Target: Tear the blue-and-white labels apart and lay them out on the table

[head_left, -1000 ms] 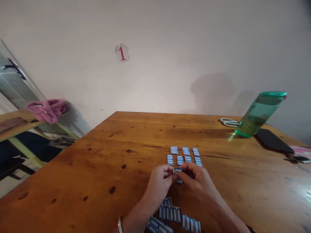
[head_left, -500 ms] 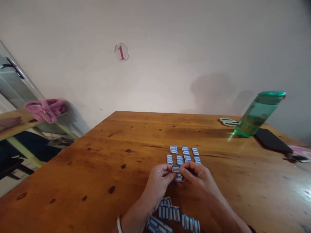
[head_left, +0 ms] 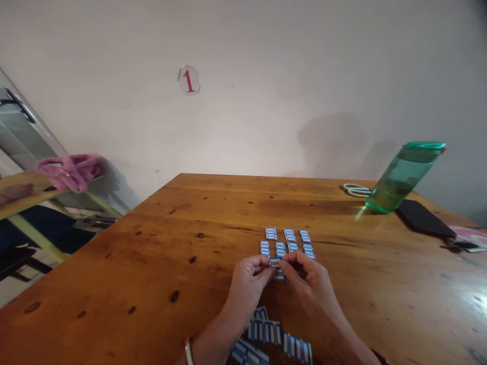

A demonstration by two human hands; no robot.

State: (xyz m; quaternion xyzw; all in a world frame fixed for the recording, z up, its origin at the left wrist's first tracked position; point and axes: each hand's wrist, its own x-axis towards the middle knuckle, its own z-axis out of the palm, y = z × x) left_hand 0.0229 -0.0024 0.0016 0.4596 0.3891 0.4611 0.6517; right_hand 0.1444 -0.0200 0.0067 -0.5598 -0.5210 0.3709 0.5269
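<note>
Between my hands is a small sheet of blue-bordered white labels [head_left: 277, 263], partly covered by my fingers. My left hand [head_left: 249, 276] pinches its left side between thumb and fingers. At the right edge, the thumb and forefinger of my right hand [head_left: 304, 274] are closed on the same sheet. Just beyond lie similar small label pieces in two rows, among them a back-row piece [head_left: 289, 234] and a front-row piece [head_left: 265, 248]. My fingers hide part of the front row. Nearer my wrists, several larger label sheets [head_left: 265, 332] lie loosely overlapping, partly under my left forearm.
A green water bottle [head_left: 403, 177] stands at the table's right, beside a white cable [head_left: 355, 190] and a flat black object [head_left: 424, 218]. Keys [head_left: 462, 245] lie at the right edge. To the left, a pink cloth [head_left: 70, 171] and another person's hand [head_left: 17, 192] rest on another table.
Both hands keep their hold on the label sheet, with only slight finger movement. The view has shifted a little. The other person's hand at the left has drawn slightly leftward.
</note>
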